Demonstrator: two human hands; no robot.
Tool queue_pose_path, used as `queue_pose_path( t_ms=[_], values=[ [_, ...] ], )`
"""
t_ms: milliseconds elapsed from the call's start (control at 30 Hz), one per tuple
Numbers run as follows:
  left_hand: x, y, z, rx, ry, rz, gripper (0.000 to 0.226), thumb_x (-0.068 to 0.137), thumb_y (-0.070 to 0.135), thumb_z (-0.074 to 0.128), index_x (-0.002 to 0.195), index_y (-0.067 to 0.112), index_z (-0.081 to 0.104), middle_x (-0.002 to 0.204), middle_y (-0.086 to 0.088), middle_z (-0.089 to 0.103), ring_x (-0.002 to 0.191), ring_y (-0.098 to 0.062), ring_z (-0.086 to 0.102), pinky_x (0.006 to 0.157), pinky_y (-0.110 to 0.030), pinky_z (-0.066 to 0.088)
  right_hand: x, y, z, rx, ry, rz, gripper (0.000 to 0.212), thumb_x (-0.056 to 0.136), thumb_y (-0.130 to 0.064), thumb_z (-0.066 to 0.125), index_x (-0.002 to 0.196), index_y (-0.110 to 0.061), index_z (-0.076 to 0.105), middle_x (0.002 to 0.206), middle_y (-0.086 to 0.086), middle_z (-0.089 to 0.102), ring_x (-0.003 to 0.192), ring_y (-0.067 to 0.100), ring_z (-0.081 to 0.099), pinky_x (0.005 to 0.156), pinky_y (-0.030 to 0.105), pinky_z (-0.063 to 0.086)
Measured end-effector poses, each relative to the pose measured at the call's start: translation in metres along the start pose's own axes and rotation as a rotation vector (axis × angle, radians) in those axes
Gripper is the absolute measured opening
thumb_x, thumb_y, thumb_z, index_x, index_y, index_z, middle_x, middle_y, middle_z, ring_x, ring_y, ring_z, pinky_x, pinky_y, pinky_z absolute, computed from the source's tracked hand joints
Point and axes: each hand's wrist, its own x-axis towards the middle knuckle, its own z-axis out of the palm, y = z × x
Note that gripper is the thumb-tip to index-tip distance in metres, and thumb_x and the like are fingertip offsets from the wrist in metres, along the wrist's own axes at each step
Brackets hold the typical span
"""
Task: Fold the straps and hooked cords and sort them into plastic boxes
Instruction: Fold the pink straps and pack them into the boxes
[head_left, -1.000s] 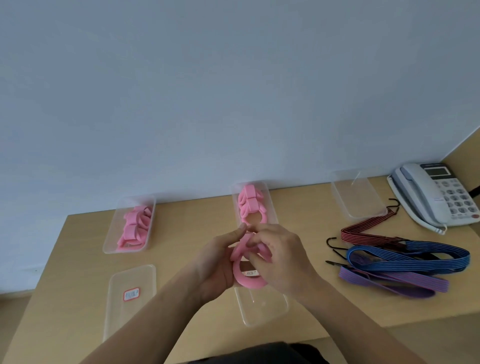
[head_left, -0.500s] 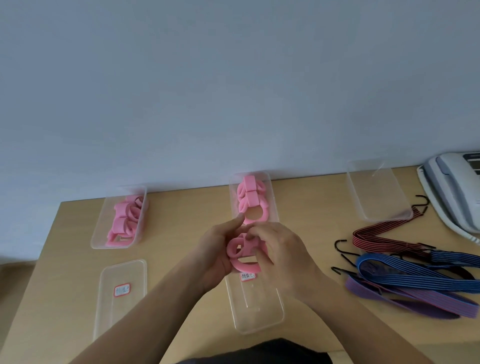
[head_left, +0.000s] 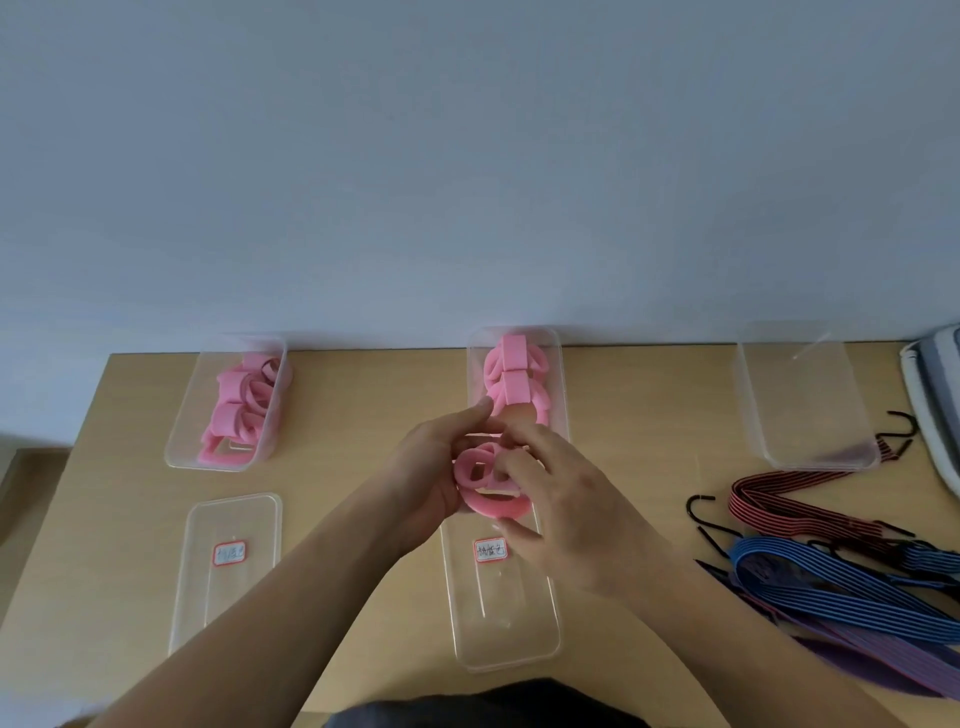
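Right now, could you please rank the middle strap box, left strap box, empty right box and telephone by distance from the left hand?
1. Middle strap box, just behind the left hand.
2. Left strap box, leftward.
3. Empty right box, rightward.
4. Telephone, right edge.

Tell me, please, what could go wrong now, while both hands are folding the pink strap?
1. The pink strap is coiled and kept in shape only by the left hand and the right hand. If a finger slips, it may spring open.
2. The middle box already holds folded straps, so pushing this one in might unsettle them.
3. The hooked cords lie overlapped, and their hooks may catch each other when lifted.
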Motion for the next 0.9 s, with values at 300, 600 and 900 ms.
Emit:
queue_pose_path(
  t_ms=[300,600,900],
  values=[
    [0.010,0.004,-0.004,0.054,0.110,0.014,0.040,0.088,0.051,0.072,0.097,0.013,0.077,0.089,-0.011,0.076,0.075,-0.024,0.075,0.066,-0.037,0.061,0.012,0.016,0.003,0.106,0.141,-0.020,0.029,0.074,-0.007,0.077,0.096,-0.013,0.059,0.114,0.001,0.055,0.100,0.018,0.059,0.085,0.026,0.050],
    [0.034,-0.021,-0.013,0.645,0.569,0.293,0.022,0.088,0.051,0.073,0.089,0.029,0.071,0.080,0.010,0.074,0.079,-0.014,0.070,0.077,-0.044,0.060,0.042,0.040,0.001,-0.059,0.001,0.017,0.022,0.077,-0.004,0.076,0.092,-0.012,0.062,0.104,0.001,0.057,0.090,0.020,0.053,0.076,0.024,0.040],
    [0.042,-0.029,-0.017,0.442,0.539,0.225,0.006,0.095,0.013,0.069,0.090,0.014,0.072,0.073,-0.004,0.075,0.063,-0.017,0.068,0.062,-0.036,0.058,0.052,0.058,0.002,-0.185,-0.165,-0.023,0.024,0.077,0.004,0.071,0.083,-0.016,0.060,0.096,0.001,0.058,0.083,0.022,0.054,0.068,0.025,0.040]
  ],
)
